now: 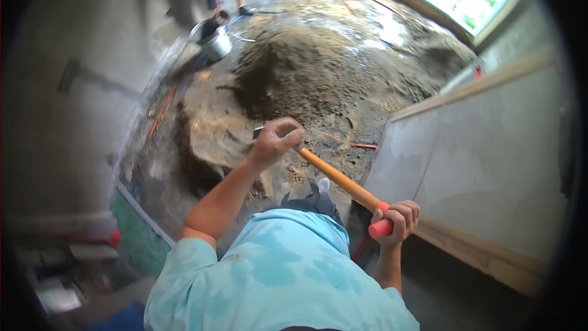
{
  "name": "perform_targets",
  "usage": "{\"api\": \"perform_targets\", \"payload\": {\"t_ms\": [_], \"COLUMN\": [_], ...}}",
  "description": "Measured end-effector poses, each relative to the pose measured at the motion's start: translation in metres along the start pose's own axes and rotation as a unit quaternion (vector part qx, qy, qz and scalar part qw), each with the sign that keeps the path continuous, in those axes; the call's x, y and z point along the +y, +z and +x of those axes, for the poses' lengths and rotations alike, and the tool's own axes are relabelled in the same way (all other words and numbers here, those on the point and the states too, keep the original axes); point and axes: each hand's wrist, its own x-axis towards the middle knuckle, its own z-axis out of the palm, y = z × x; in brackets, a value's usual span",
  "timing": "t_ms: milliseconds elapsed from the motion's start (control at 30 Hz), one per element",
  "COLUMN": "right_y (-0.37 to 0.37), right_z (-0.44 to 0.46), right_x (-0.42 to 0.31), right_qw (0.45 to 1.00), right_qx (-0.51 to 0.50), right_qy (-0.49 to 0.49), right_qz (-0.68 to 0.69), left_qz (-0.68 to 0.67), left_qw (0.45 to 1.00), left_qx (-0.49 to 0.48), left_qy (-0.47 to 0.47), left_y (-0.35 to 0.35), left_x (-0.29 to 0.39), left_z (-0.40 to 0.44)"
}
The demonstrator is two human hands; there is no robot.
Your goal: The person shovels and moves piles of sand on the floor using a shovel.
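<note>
I have the orange handle (340, 178) clasped — right grip (399, 219) at its red end (380, 228), left grip (280, 140) farther along; sandy heap (312, 67) beyond.

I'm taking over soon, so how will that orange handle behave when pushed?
The orange handle runs straight between the left hand and right hand, so it is probably stiff. Its smooth, rounded look suggests it could turn slippery if wet.

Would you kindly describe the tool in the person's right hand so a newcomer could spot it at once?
From the big brown heap at upper centre, come down to the left hand below it. A straight tool handle slants from there down to the right hand. Its orange shaft and thick red end set it apart from the thin red strip nearby.
</note>
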Motion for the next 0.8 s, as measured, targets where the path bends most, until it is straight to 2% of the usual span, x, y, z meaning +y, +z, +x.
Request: {"api": "perform_targets", "payload": {"t_ms": [33,67,100,133,167,233,300,367,500,567,600,667,767,800], "right_y": [0.011,0.020,0.024,0.030,0.035,0.047,0.055,0.058,0.069,0.075,0.078,0.084,0.087,0.088], "right_z": [0.002,0.006,0.009,0.013,0.013,0.020,0.025,0.030,0.038,0.039,0.040,0.041,0.047,0.049], "right_x": [-0.008,-0.021,-0.035,-0.048,-0.059,-0.082,-0.103,-0.120,-0.145,-0.155,-0.160,-0.167,-0.174,-0.176], "right_qw": [1.000,0.999,0.999,0.999,0.997,0.994,0.990,0.984,0.976,0.973,0.971,0.969,0.966,0.966], "right_qx": [-0.013,-0.017,-0.022,-0.023,-0.024,-0.022,-0.015,-0.016,-0.015,-0.012,-0.013,-0.014,-0.018,-0.018], "right_qy": [-0.022,-0.031,-0.038,-0.048,-0.065,-0.108,-0.142,-0.174,-0.217,-0.232,-0.237,-0.247,-0.256,-0.255], "right_qz": [0.012,0.004,-0.003,-0.010,-0.024,-0.021,-0.019,-0.019,-0.012,-0.001,0.007,0.017,0.027,0.029], "left_qz": [0.032,0.113,0.034,-0.040,-0.054,-0.059,-0.064,-0.084,-0.095,-0.080,-0.083,-0.028,0.087,0.081], "left_qw": [0.989,0.947,0.932,0.892,0.857,0.776,0.692,0.638,0.595,0.613,0.647,0.638,0.527,0.513], "left_qx": [-0.040,-0.062,-0.096,-0.149,-0.161,-0.079,-0.004,0.028,0.087,0.094,0.074,0.076,0.120,0.129], "left_qy": [0.140,0.294,0.347,0.424,0.486,0.623,0.719,0.765,0.793,0.781,0.754,0.766,0.837,0.844], "left_y": [-0.005,-0.011,-0.009,-0.007,-0.006,0.005,0.014,0.001,-0.013,-0.023,-0.034,-0.043,-0.050,-0.052], "left_x": [0.052,0.102,0.139,0.169,0.189,0.203,0.215,0.232,0.240,0.242,0.246,0.244,0.243,0.249], "left_z": [-0.020,-0.045,-0.077,-0.102,-0.125,-0.161,-0.182,-0.215,-0.265,-0.295,-0.316,-0.330,-0.319,-0.323]}}
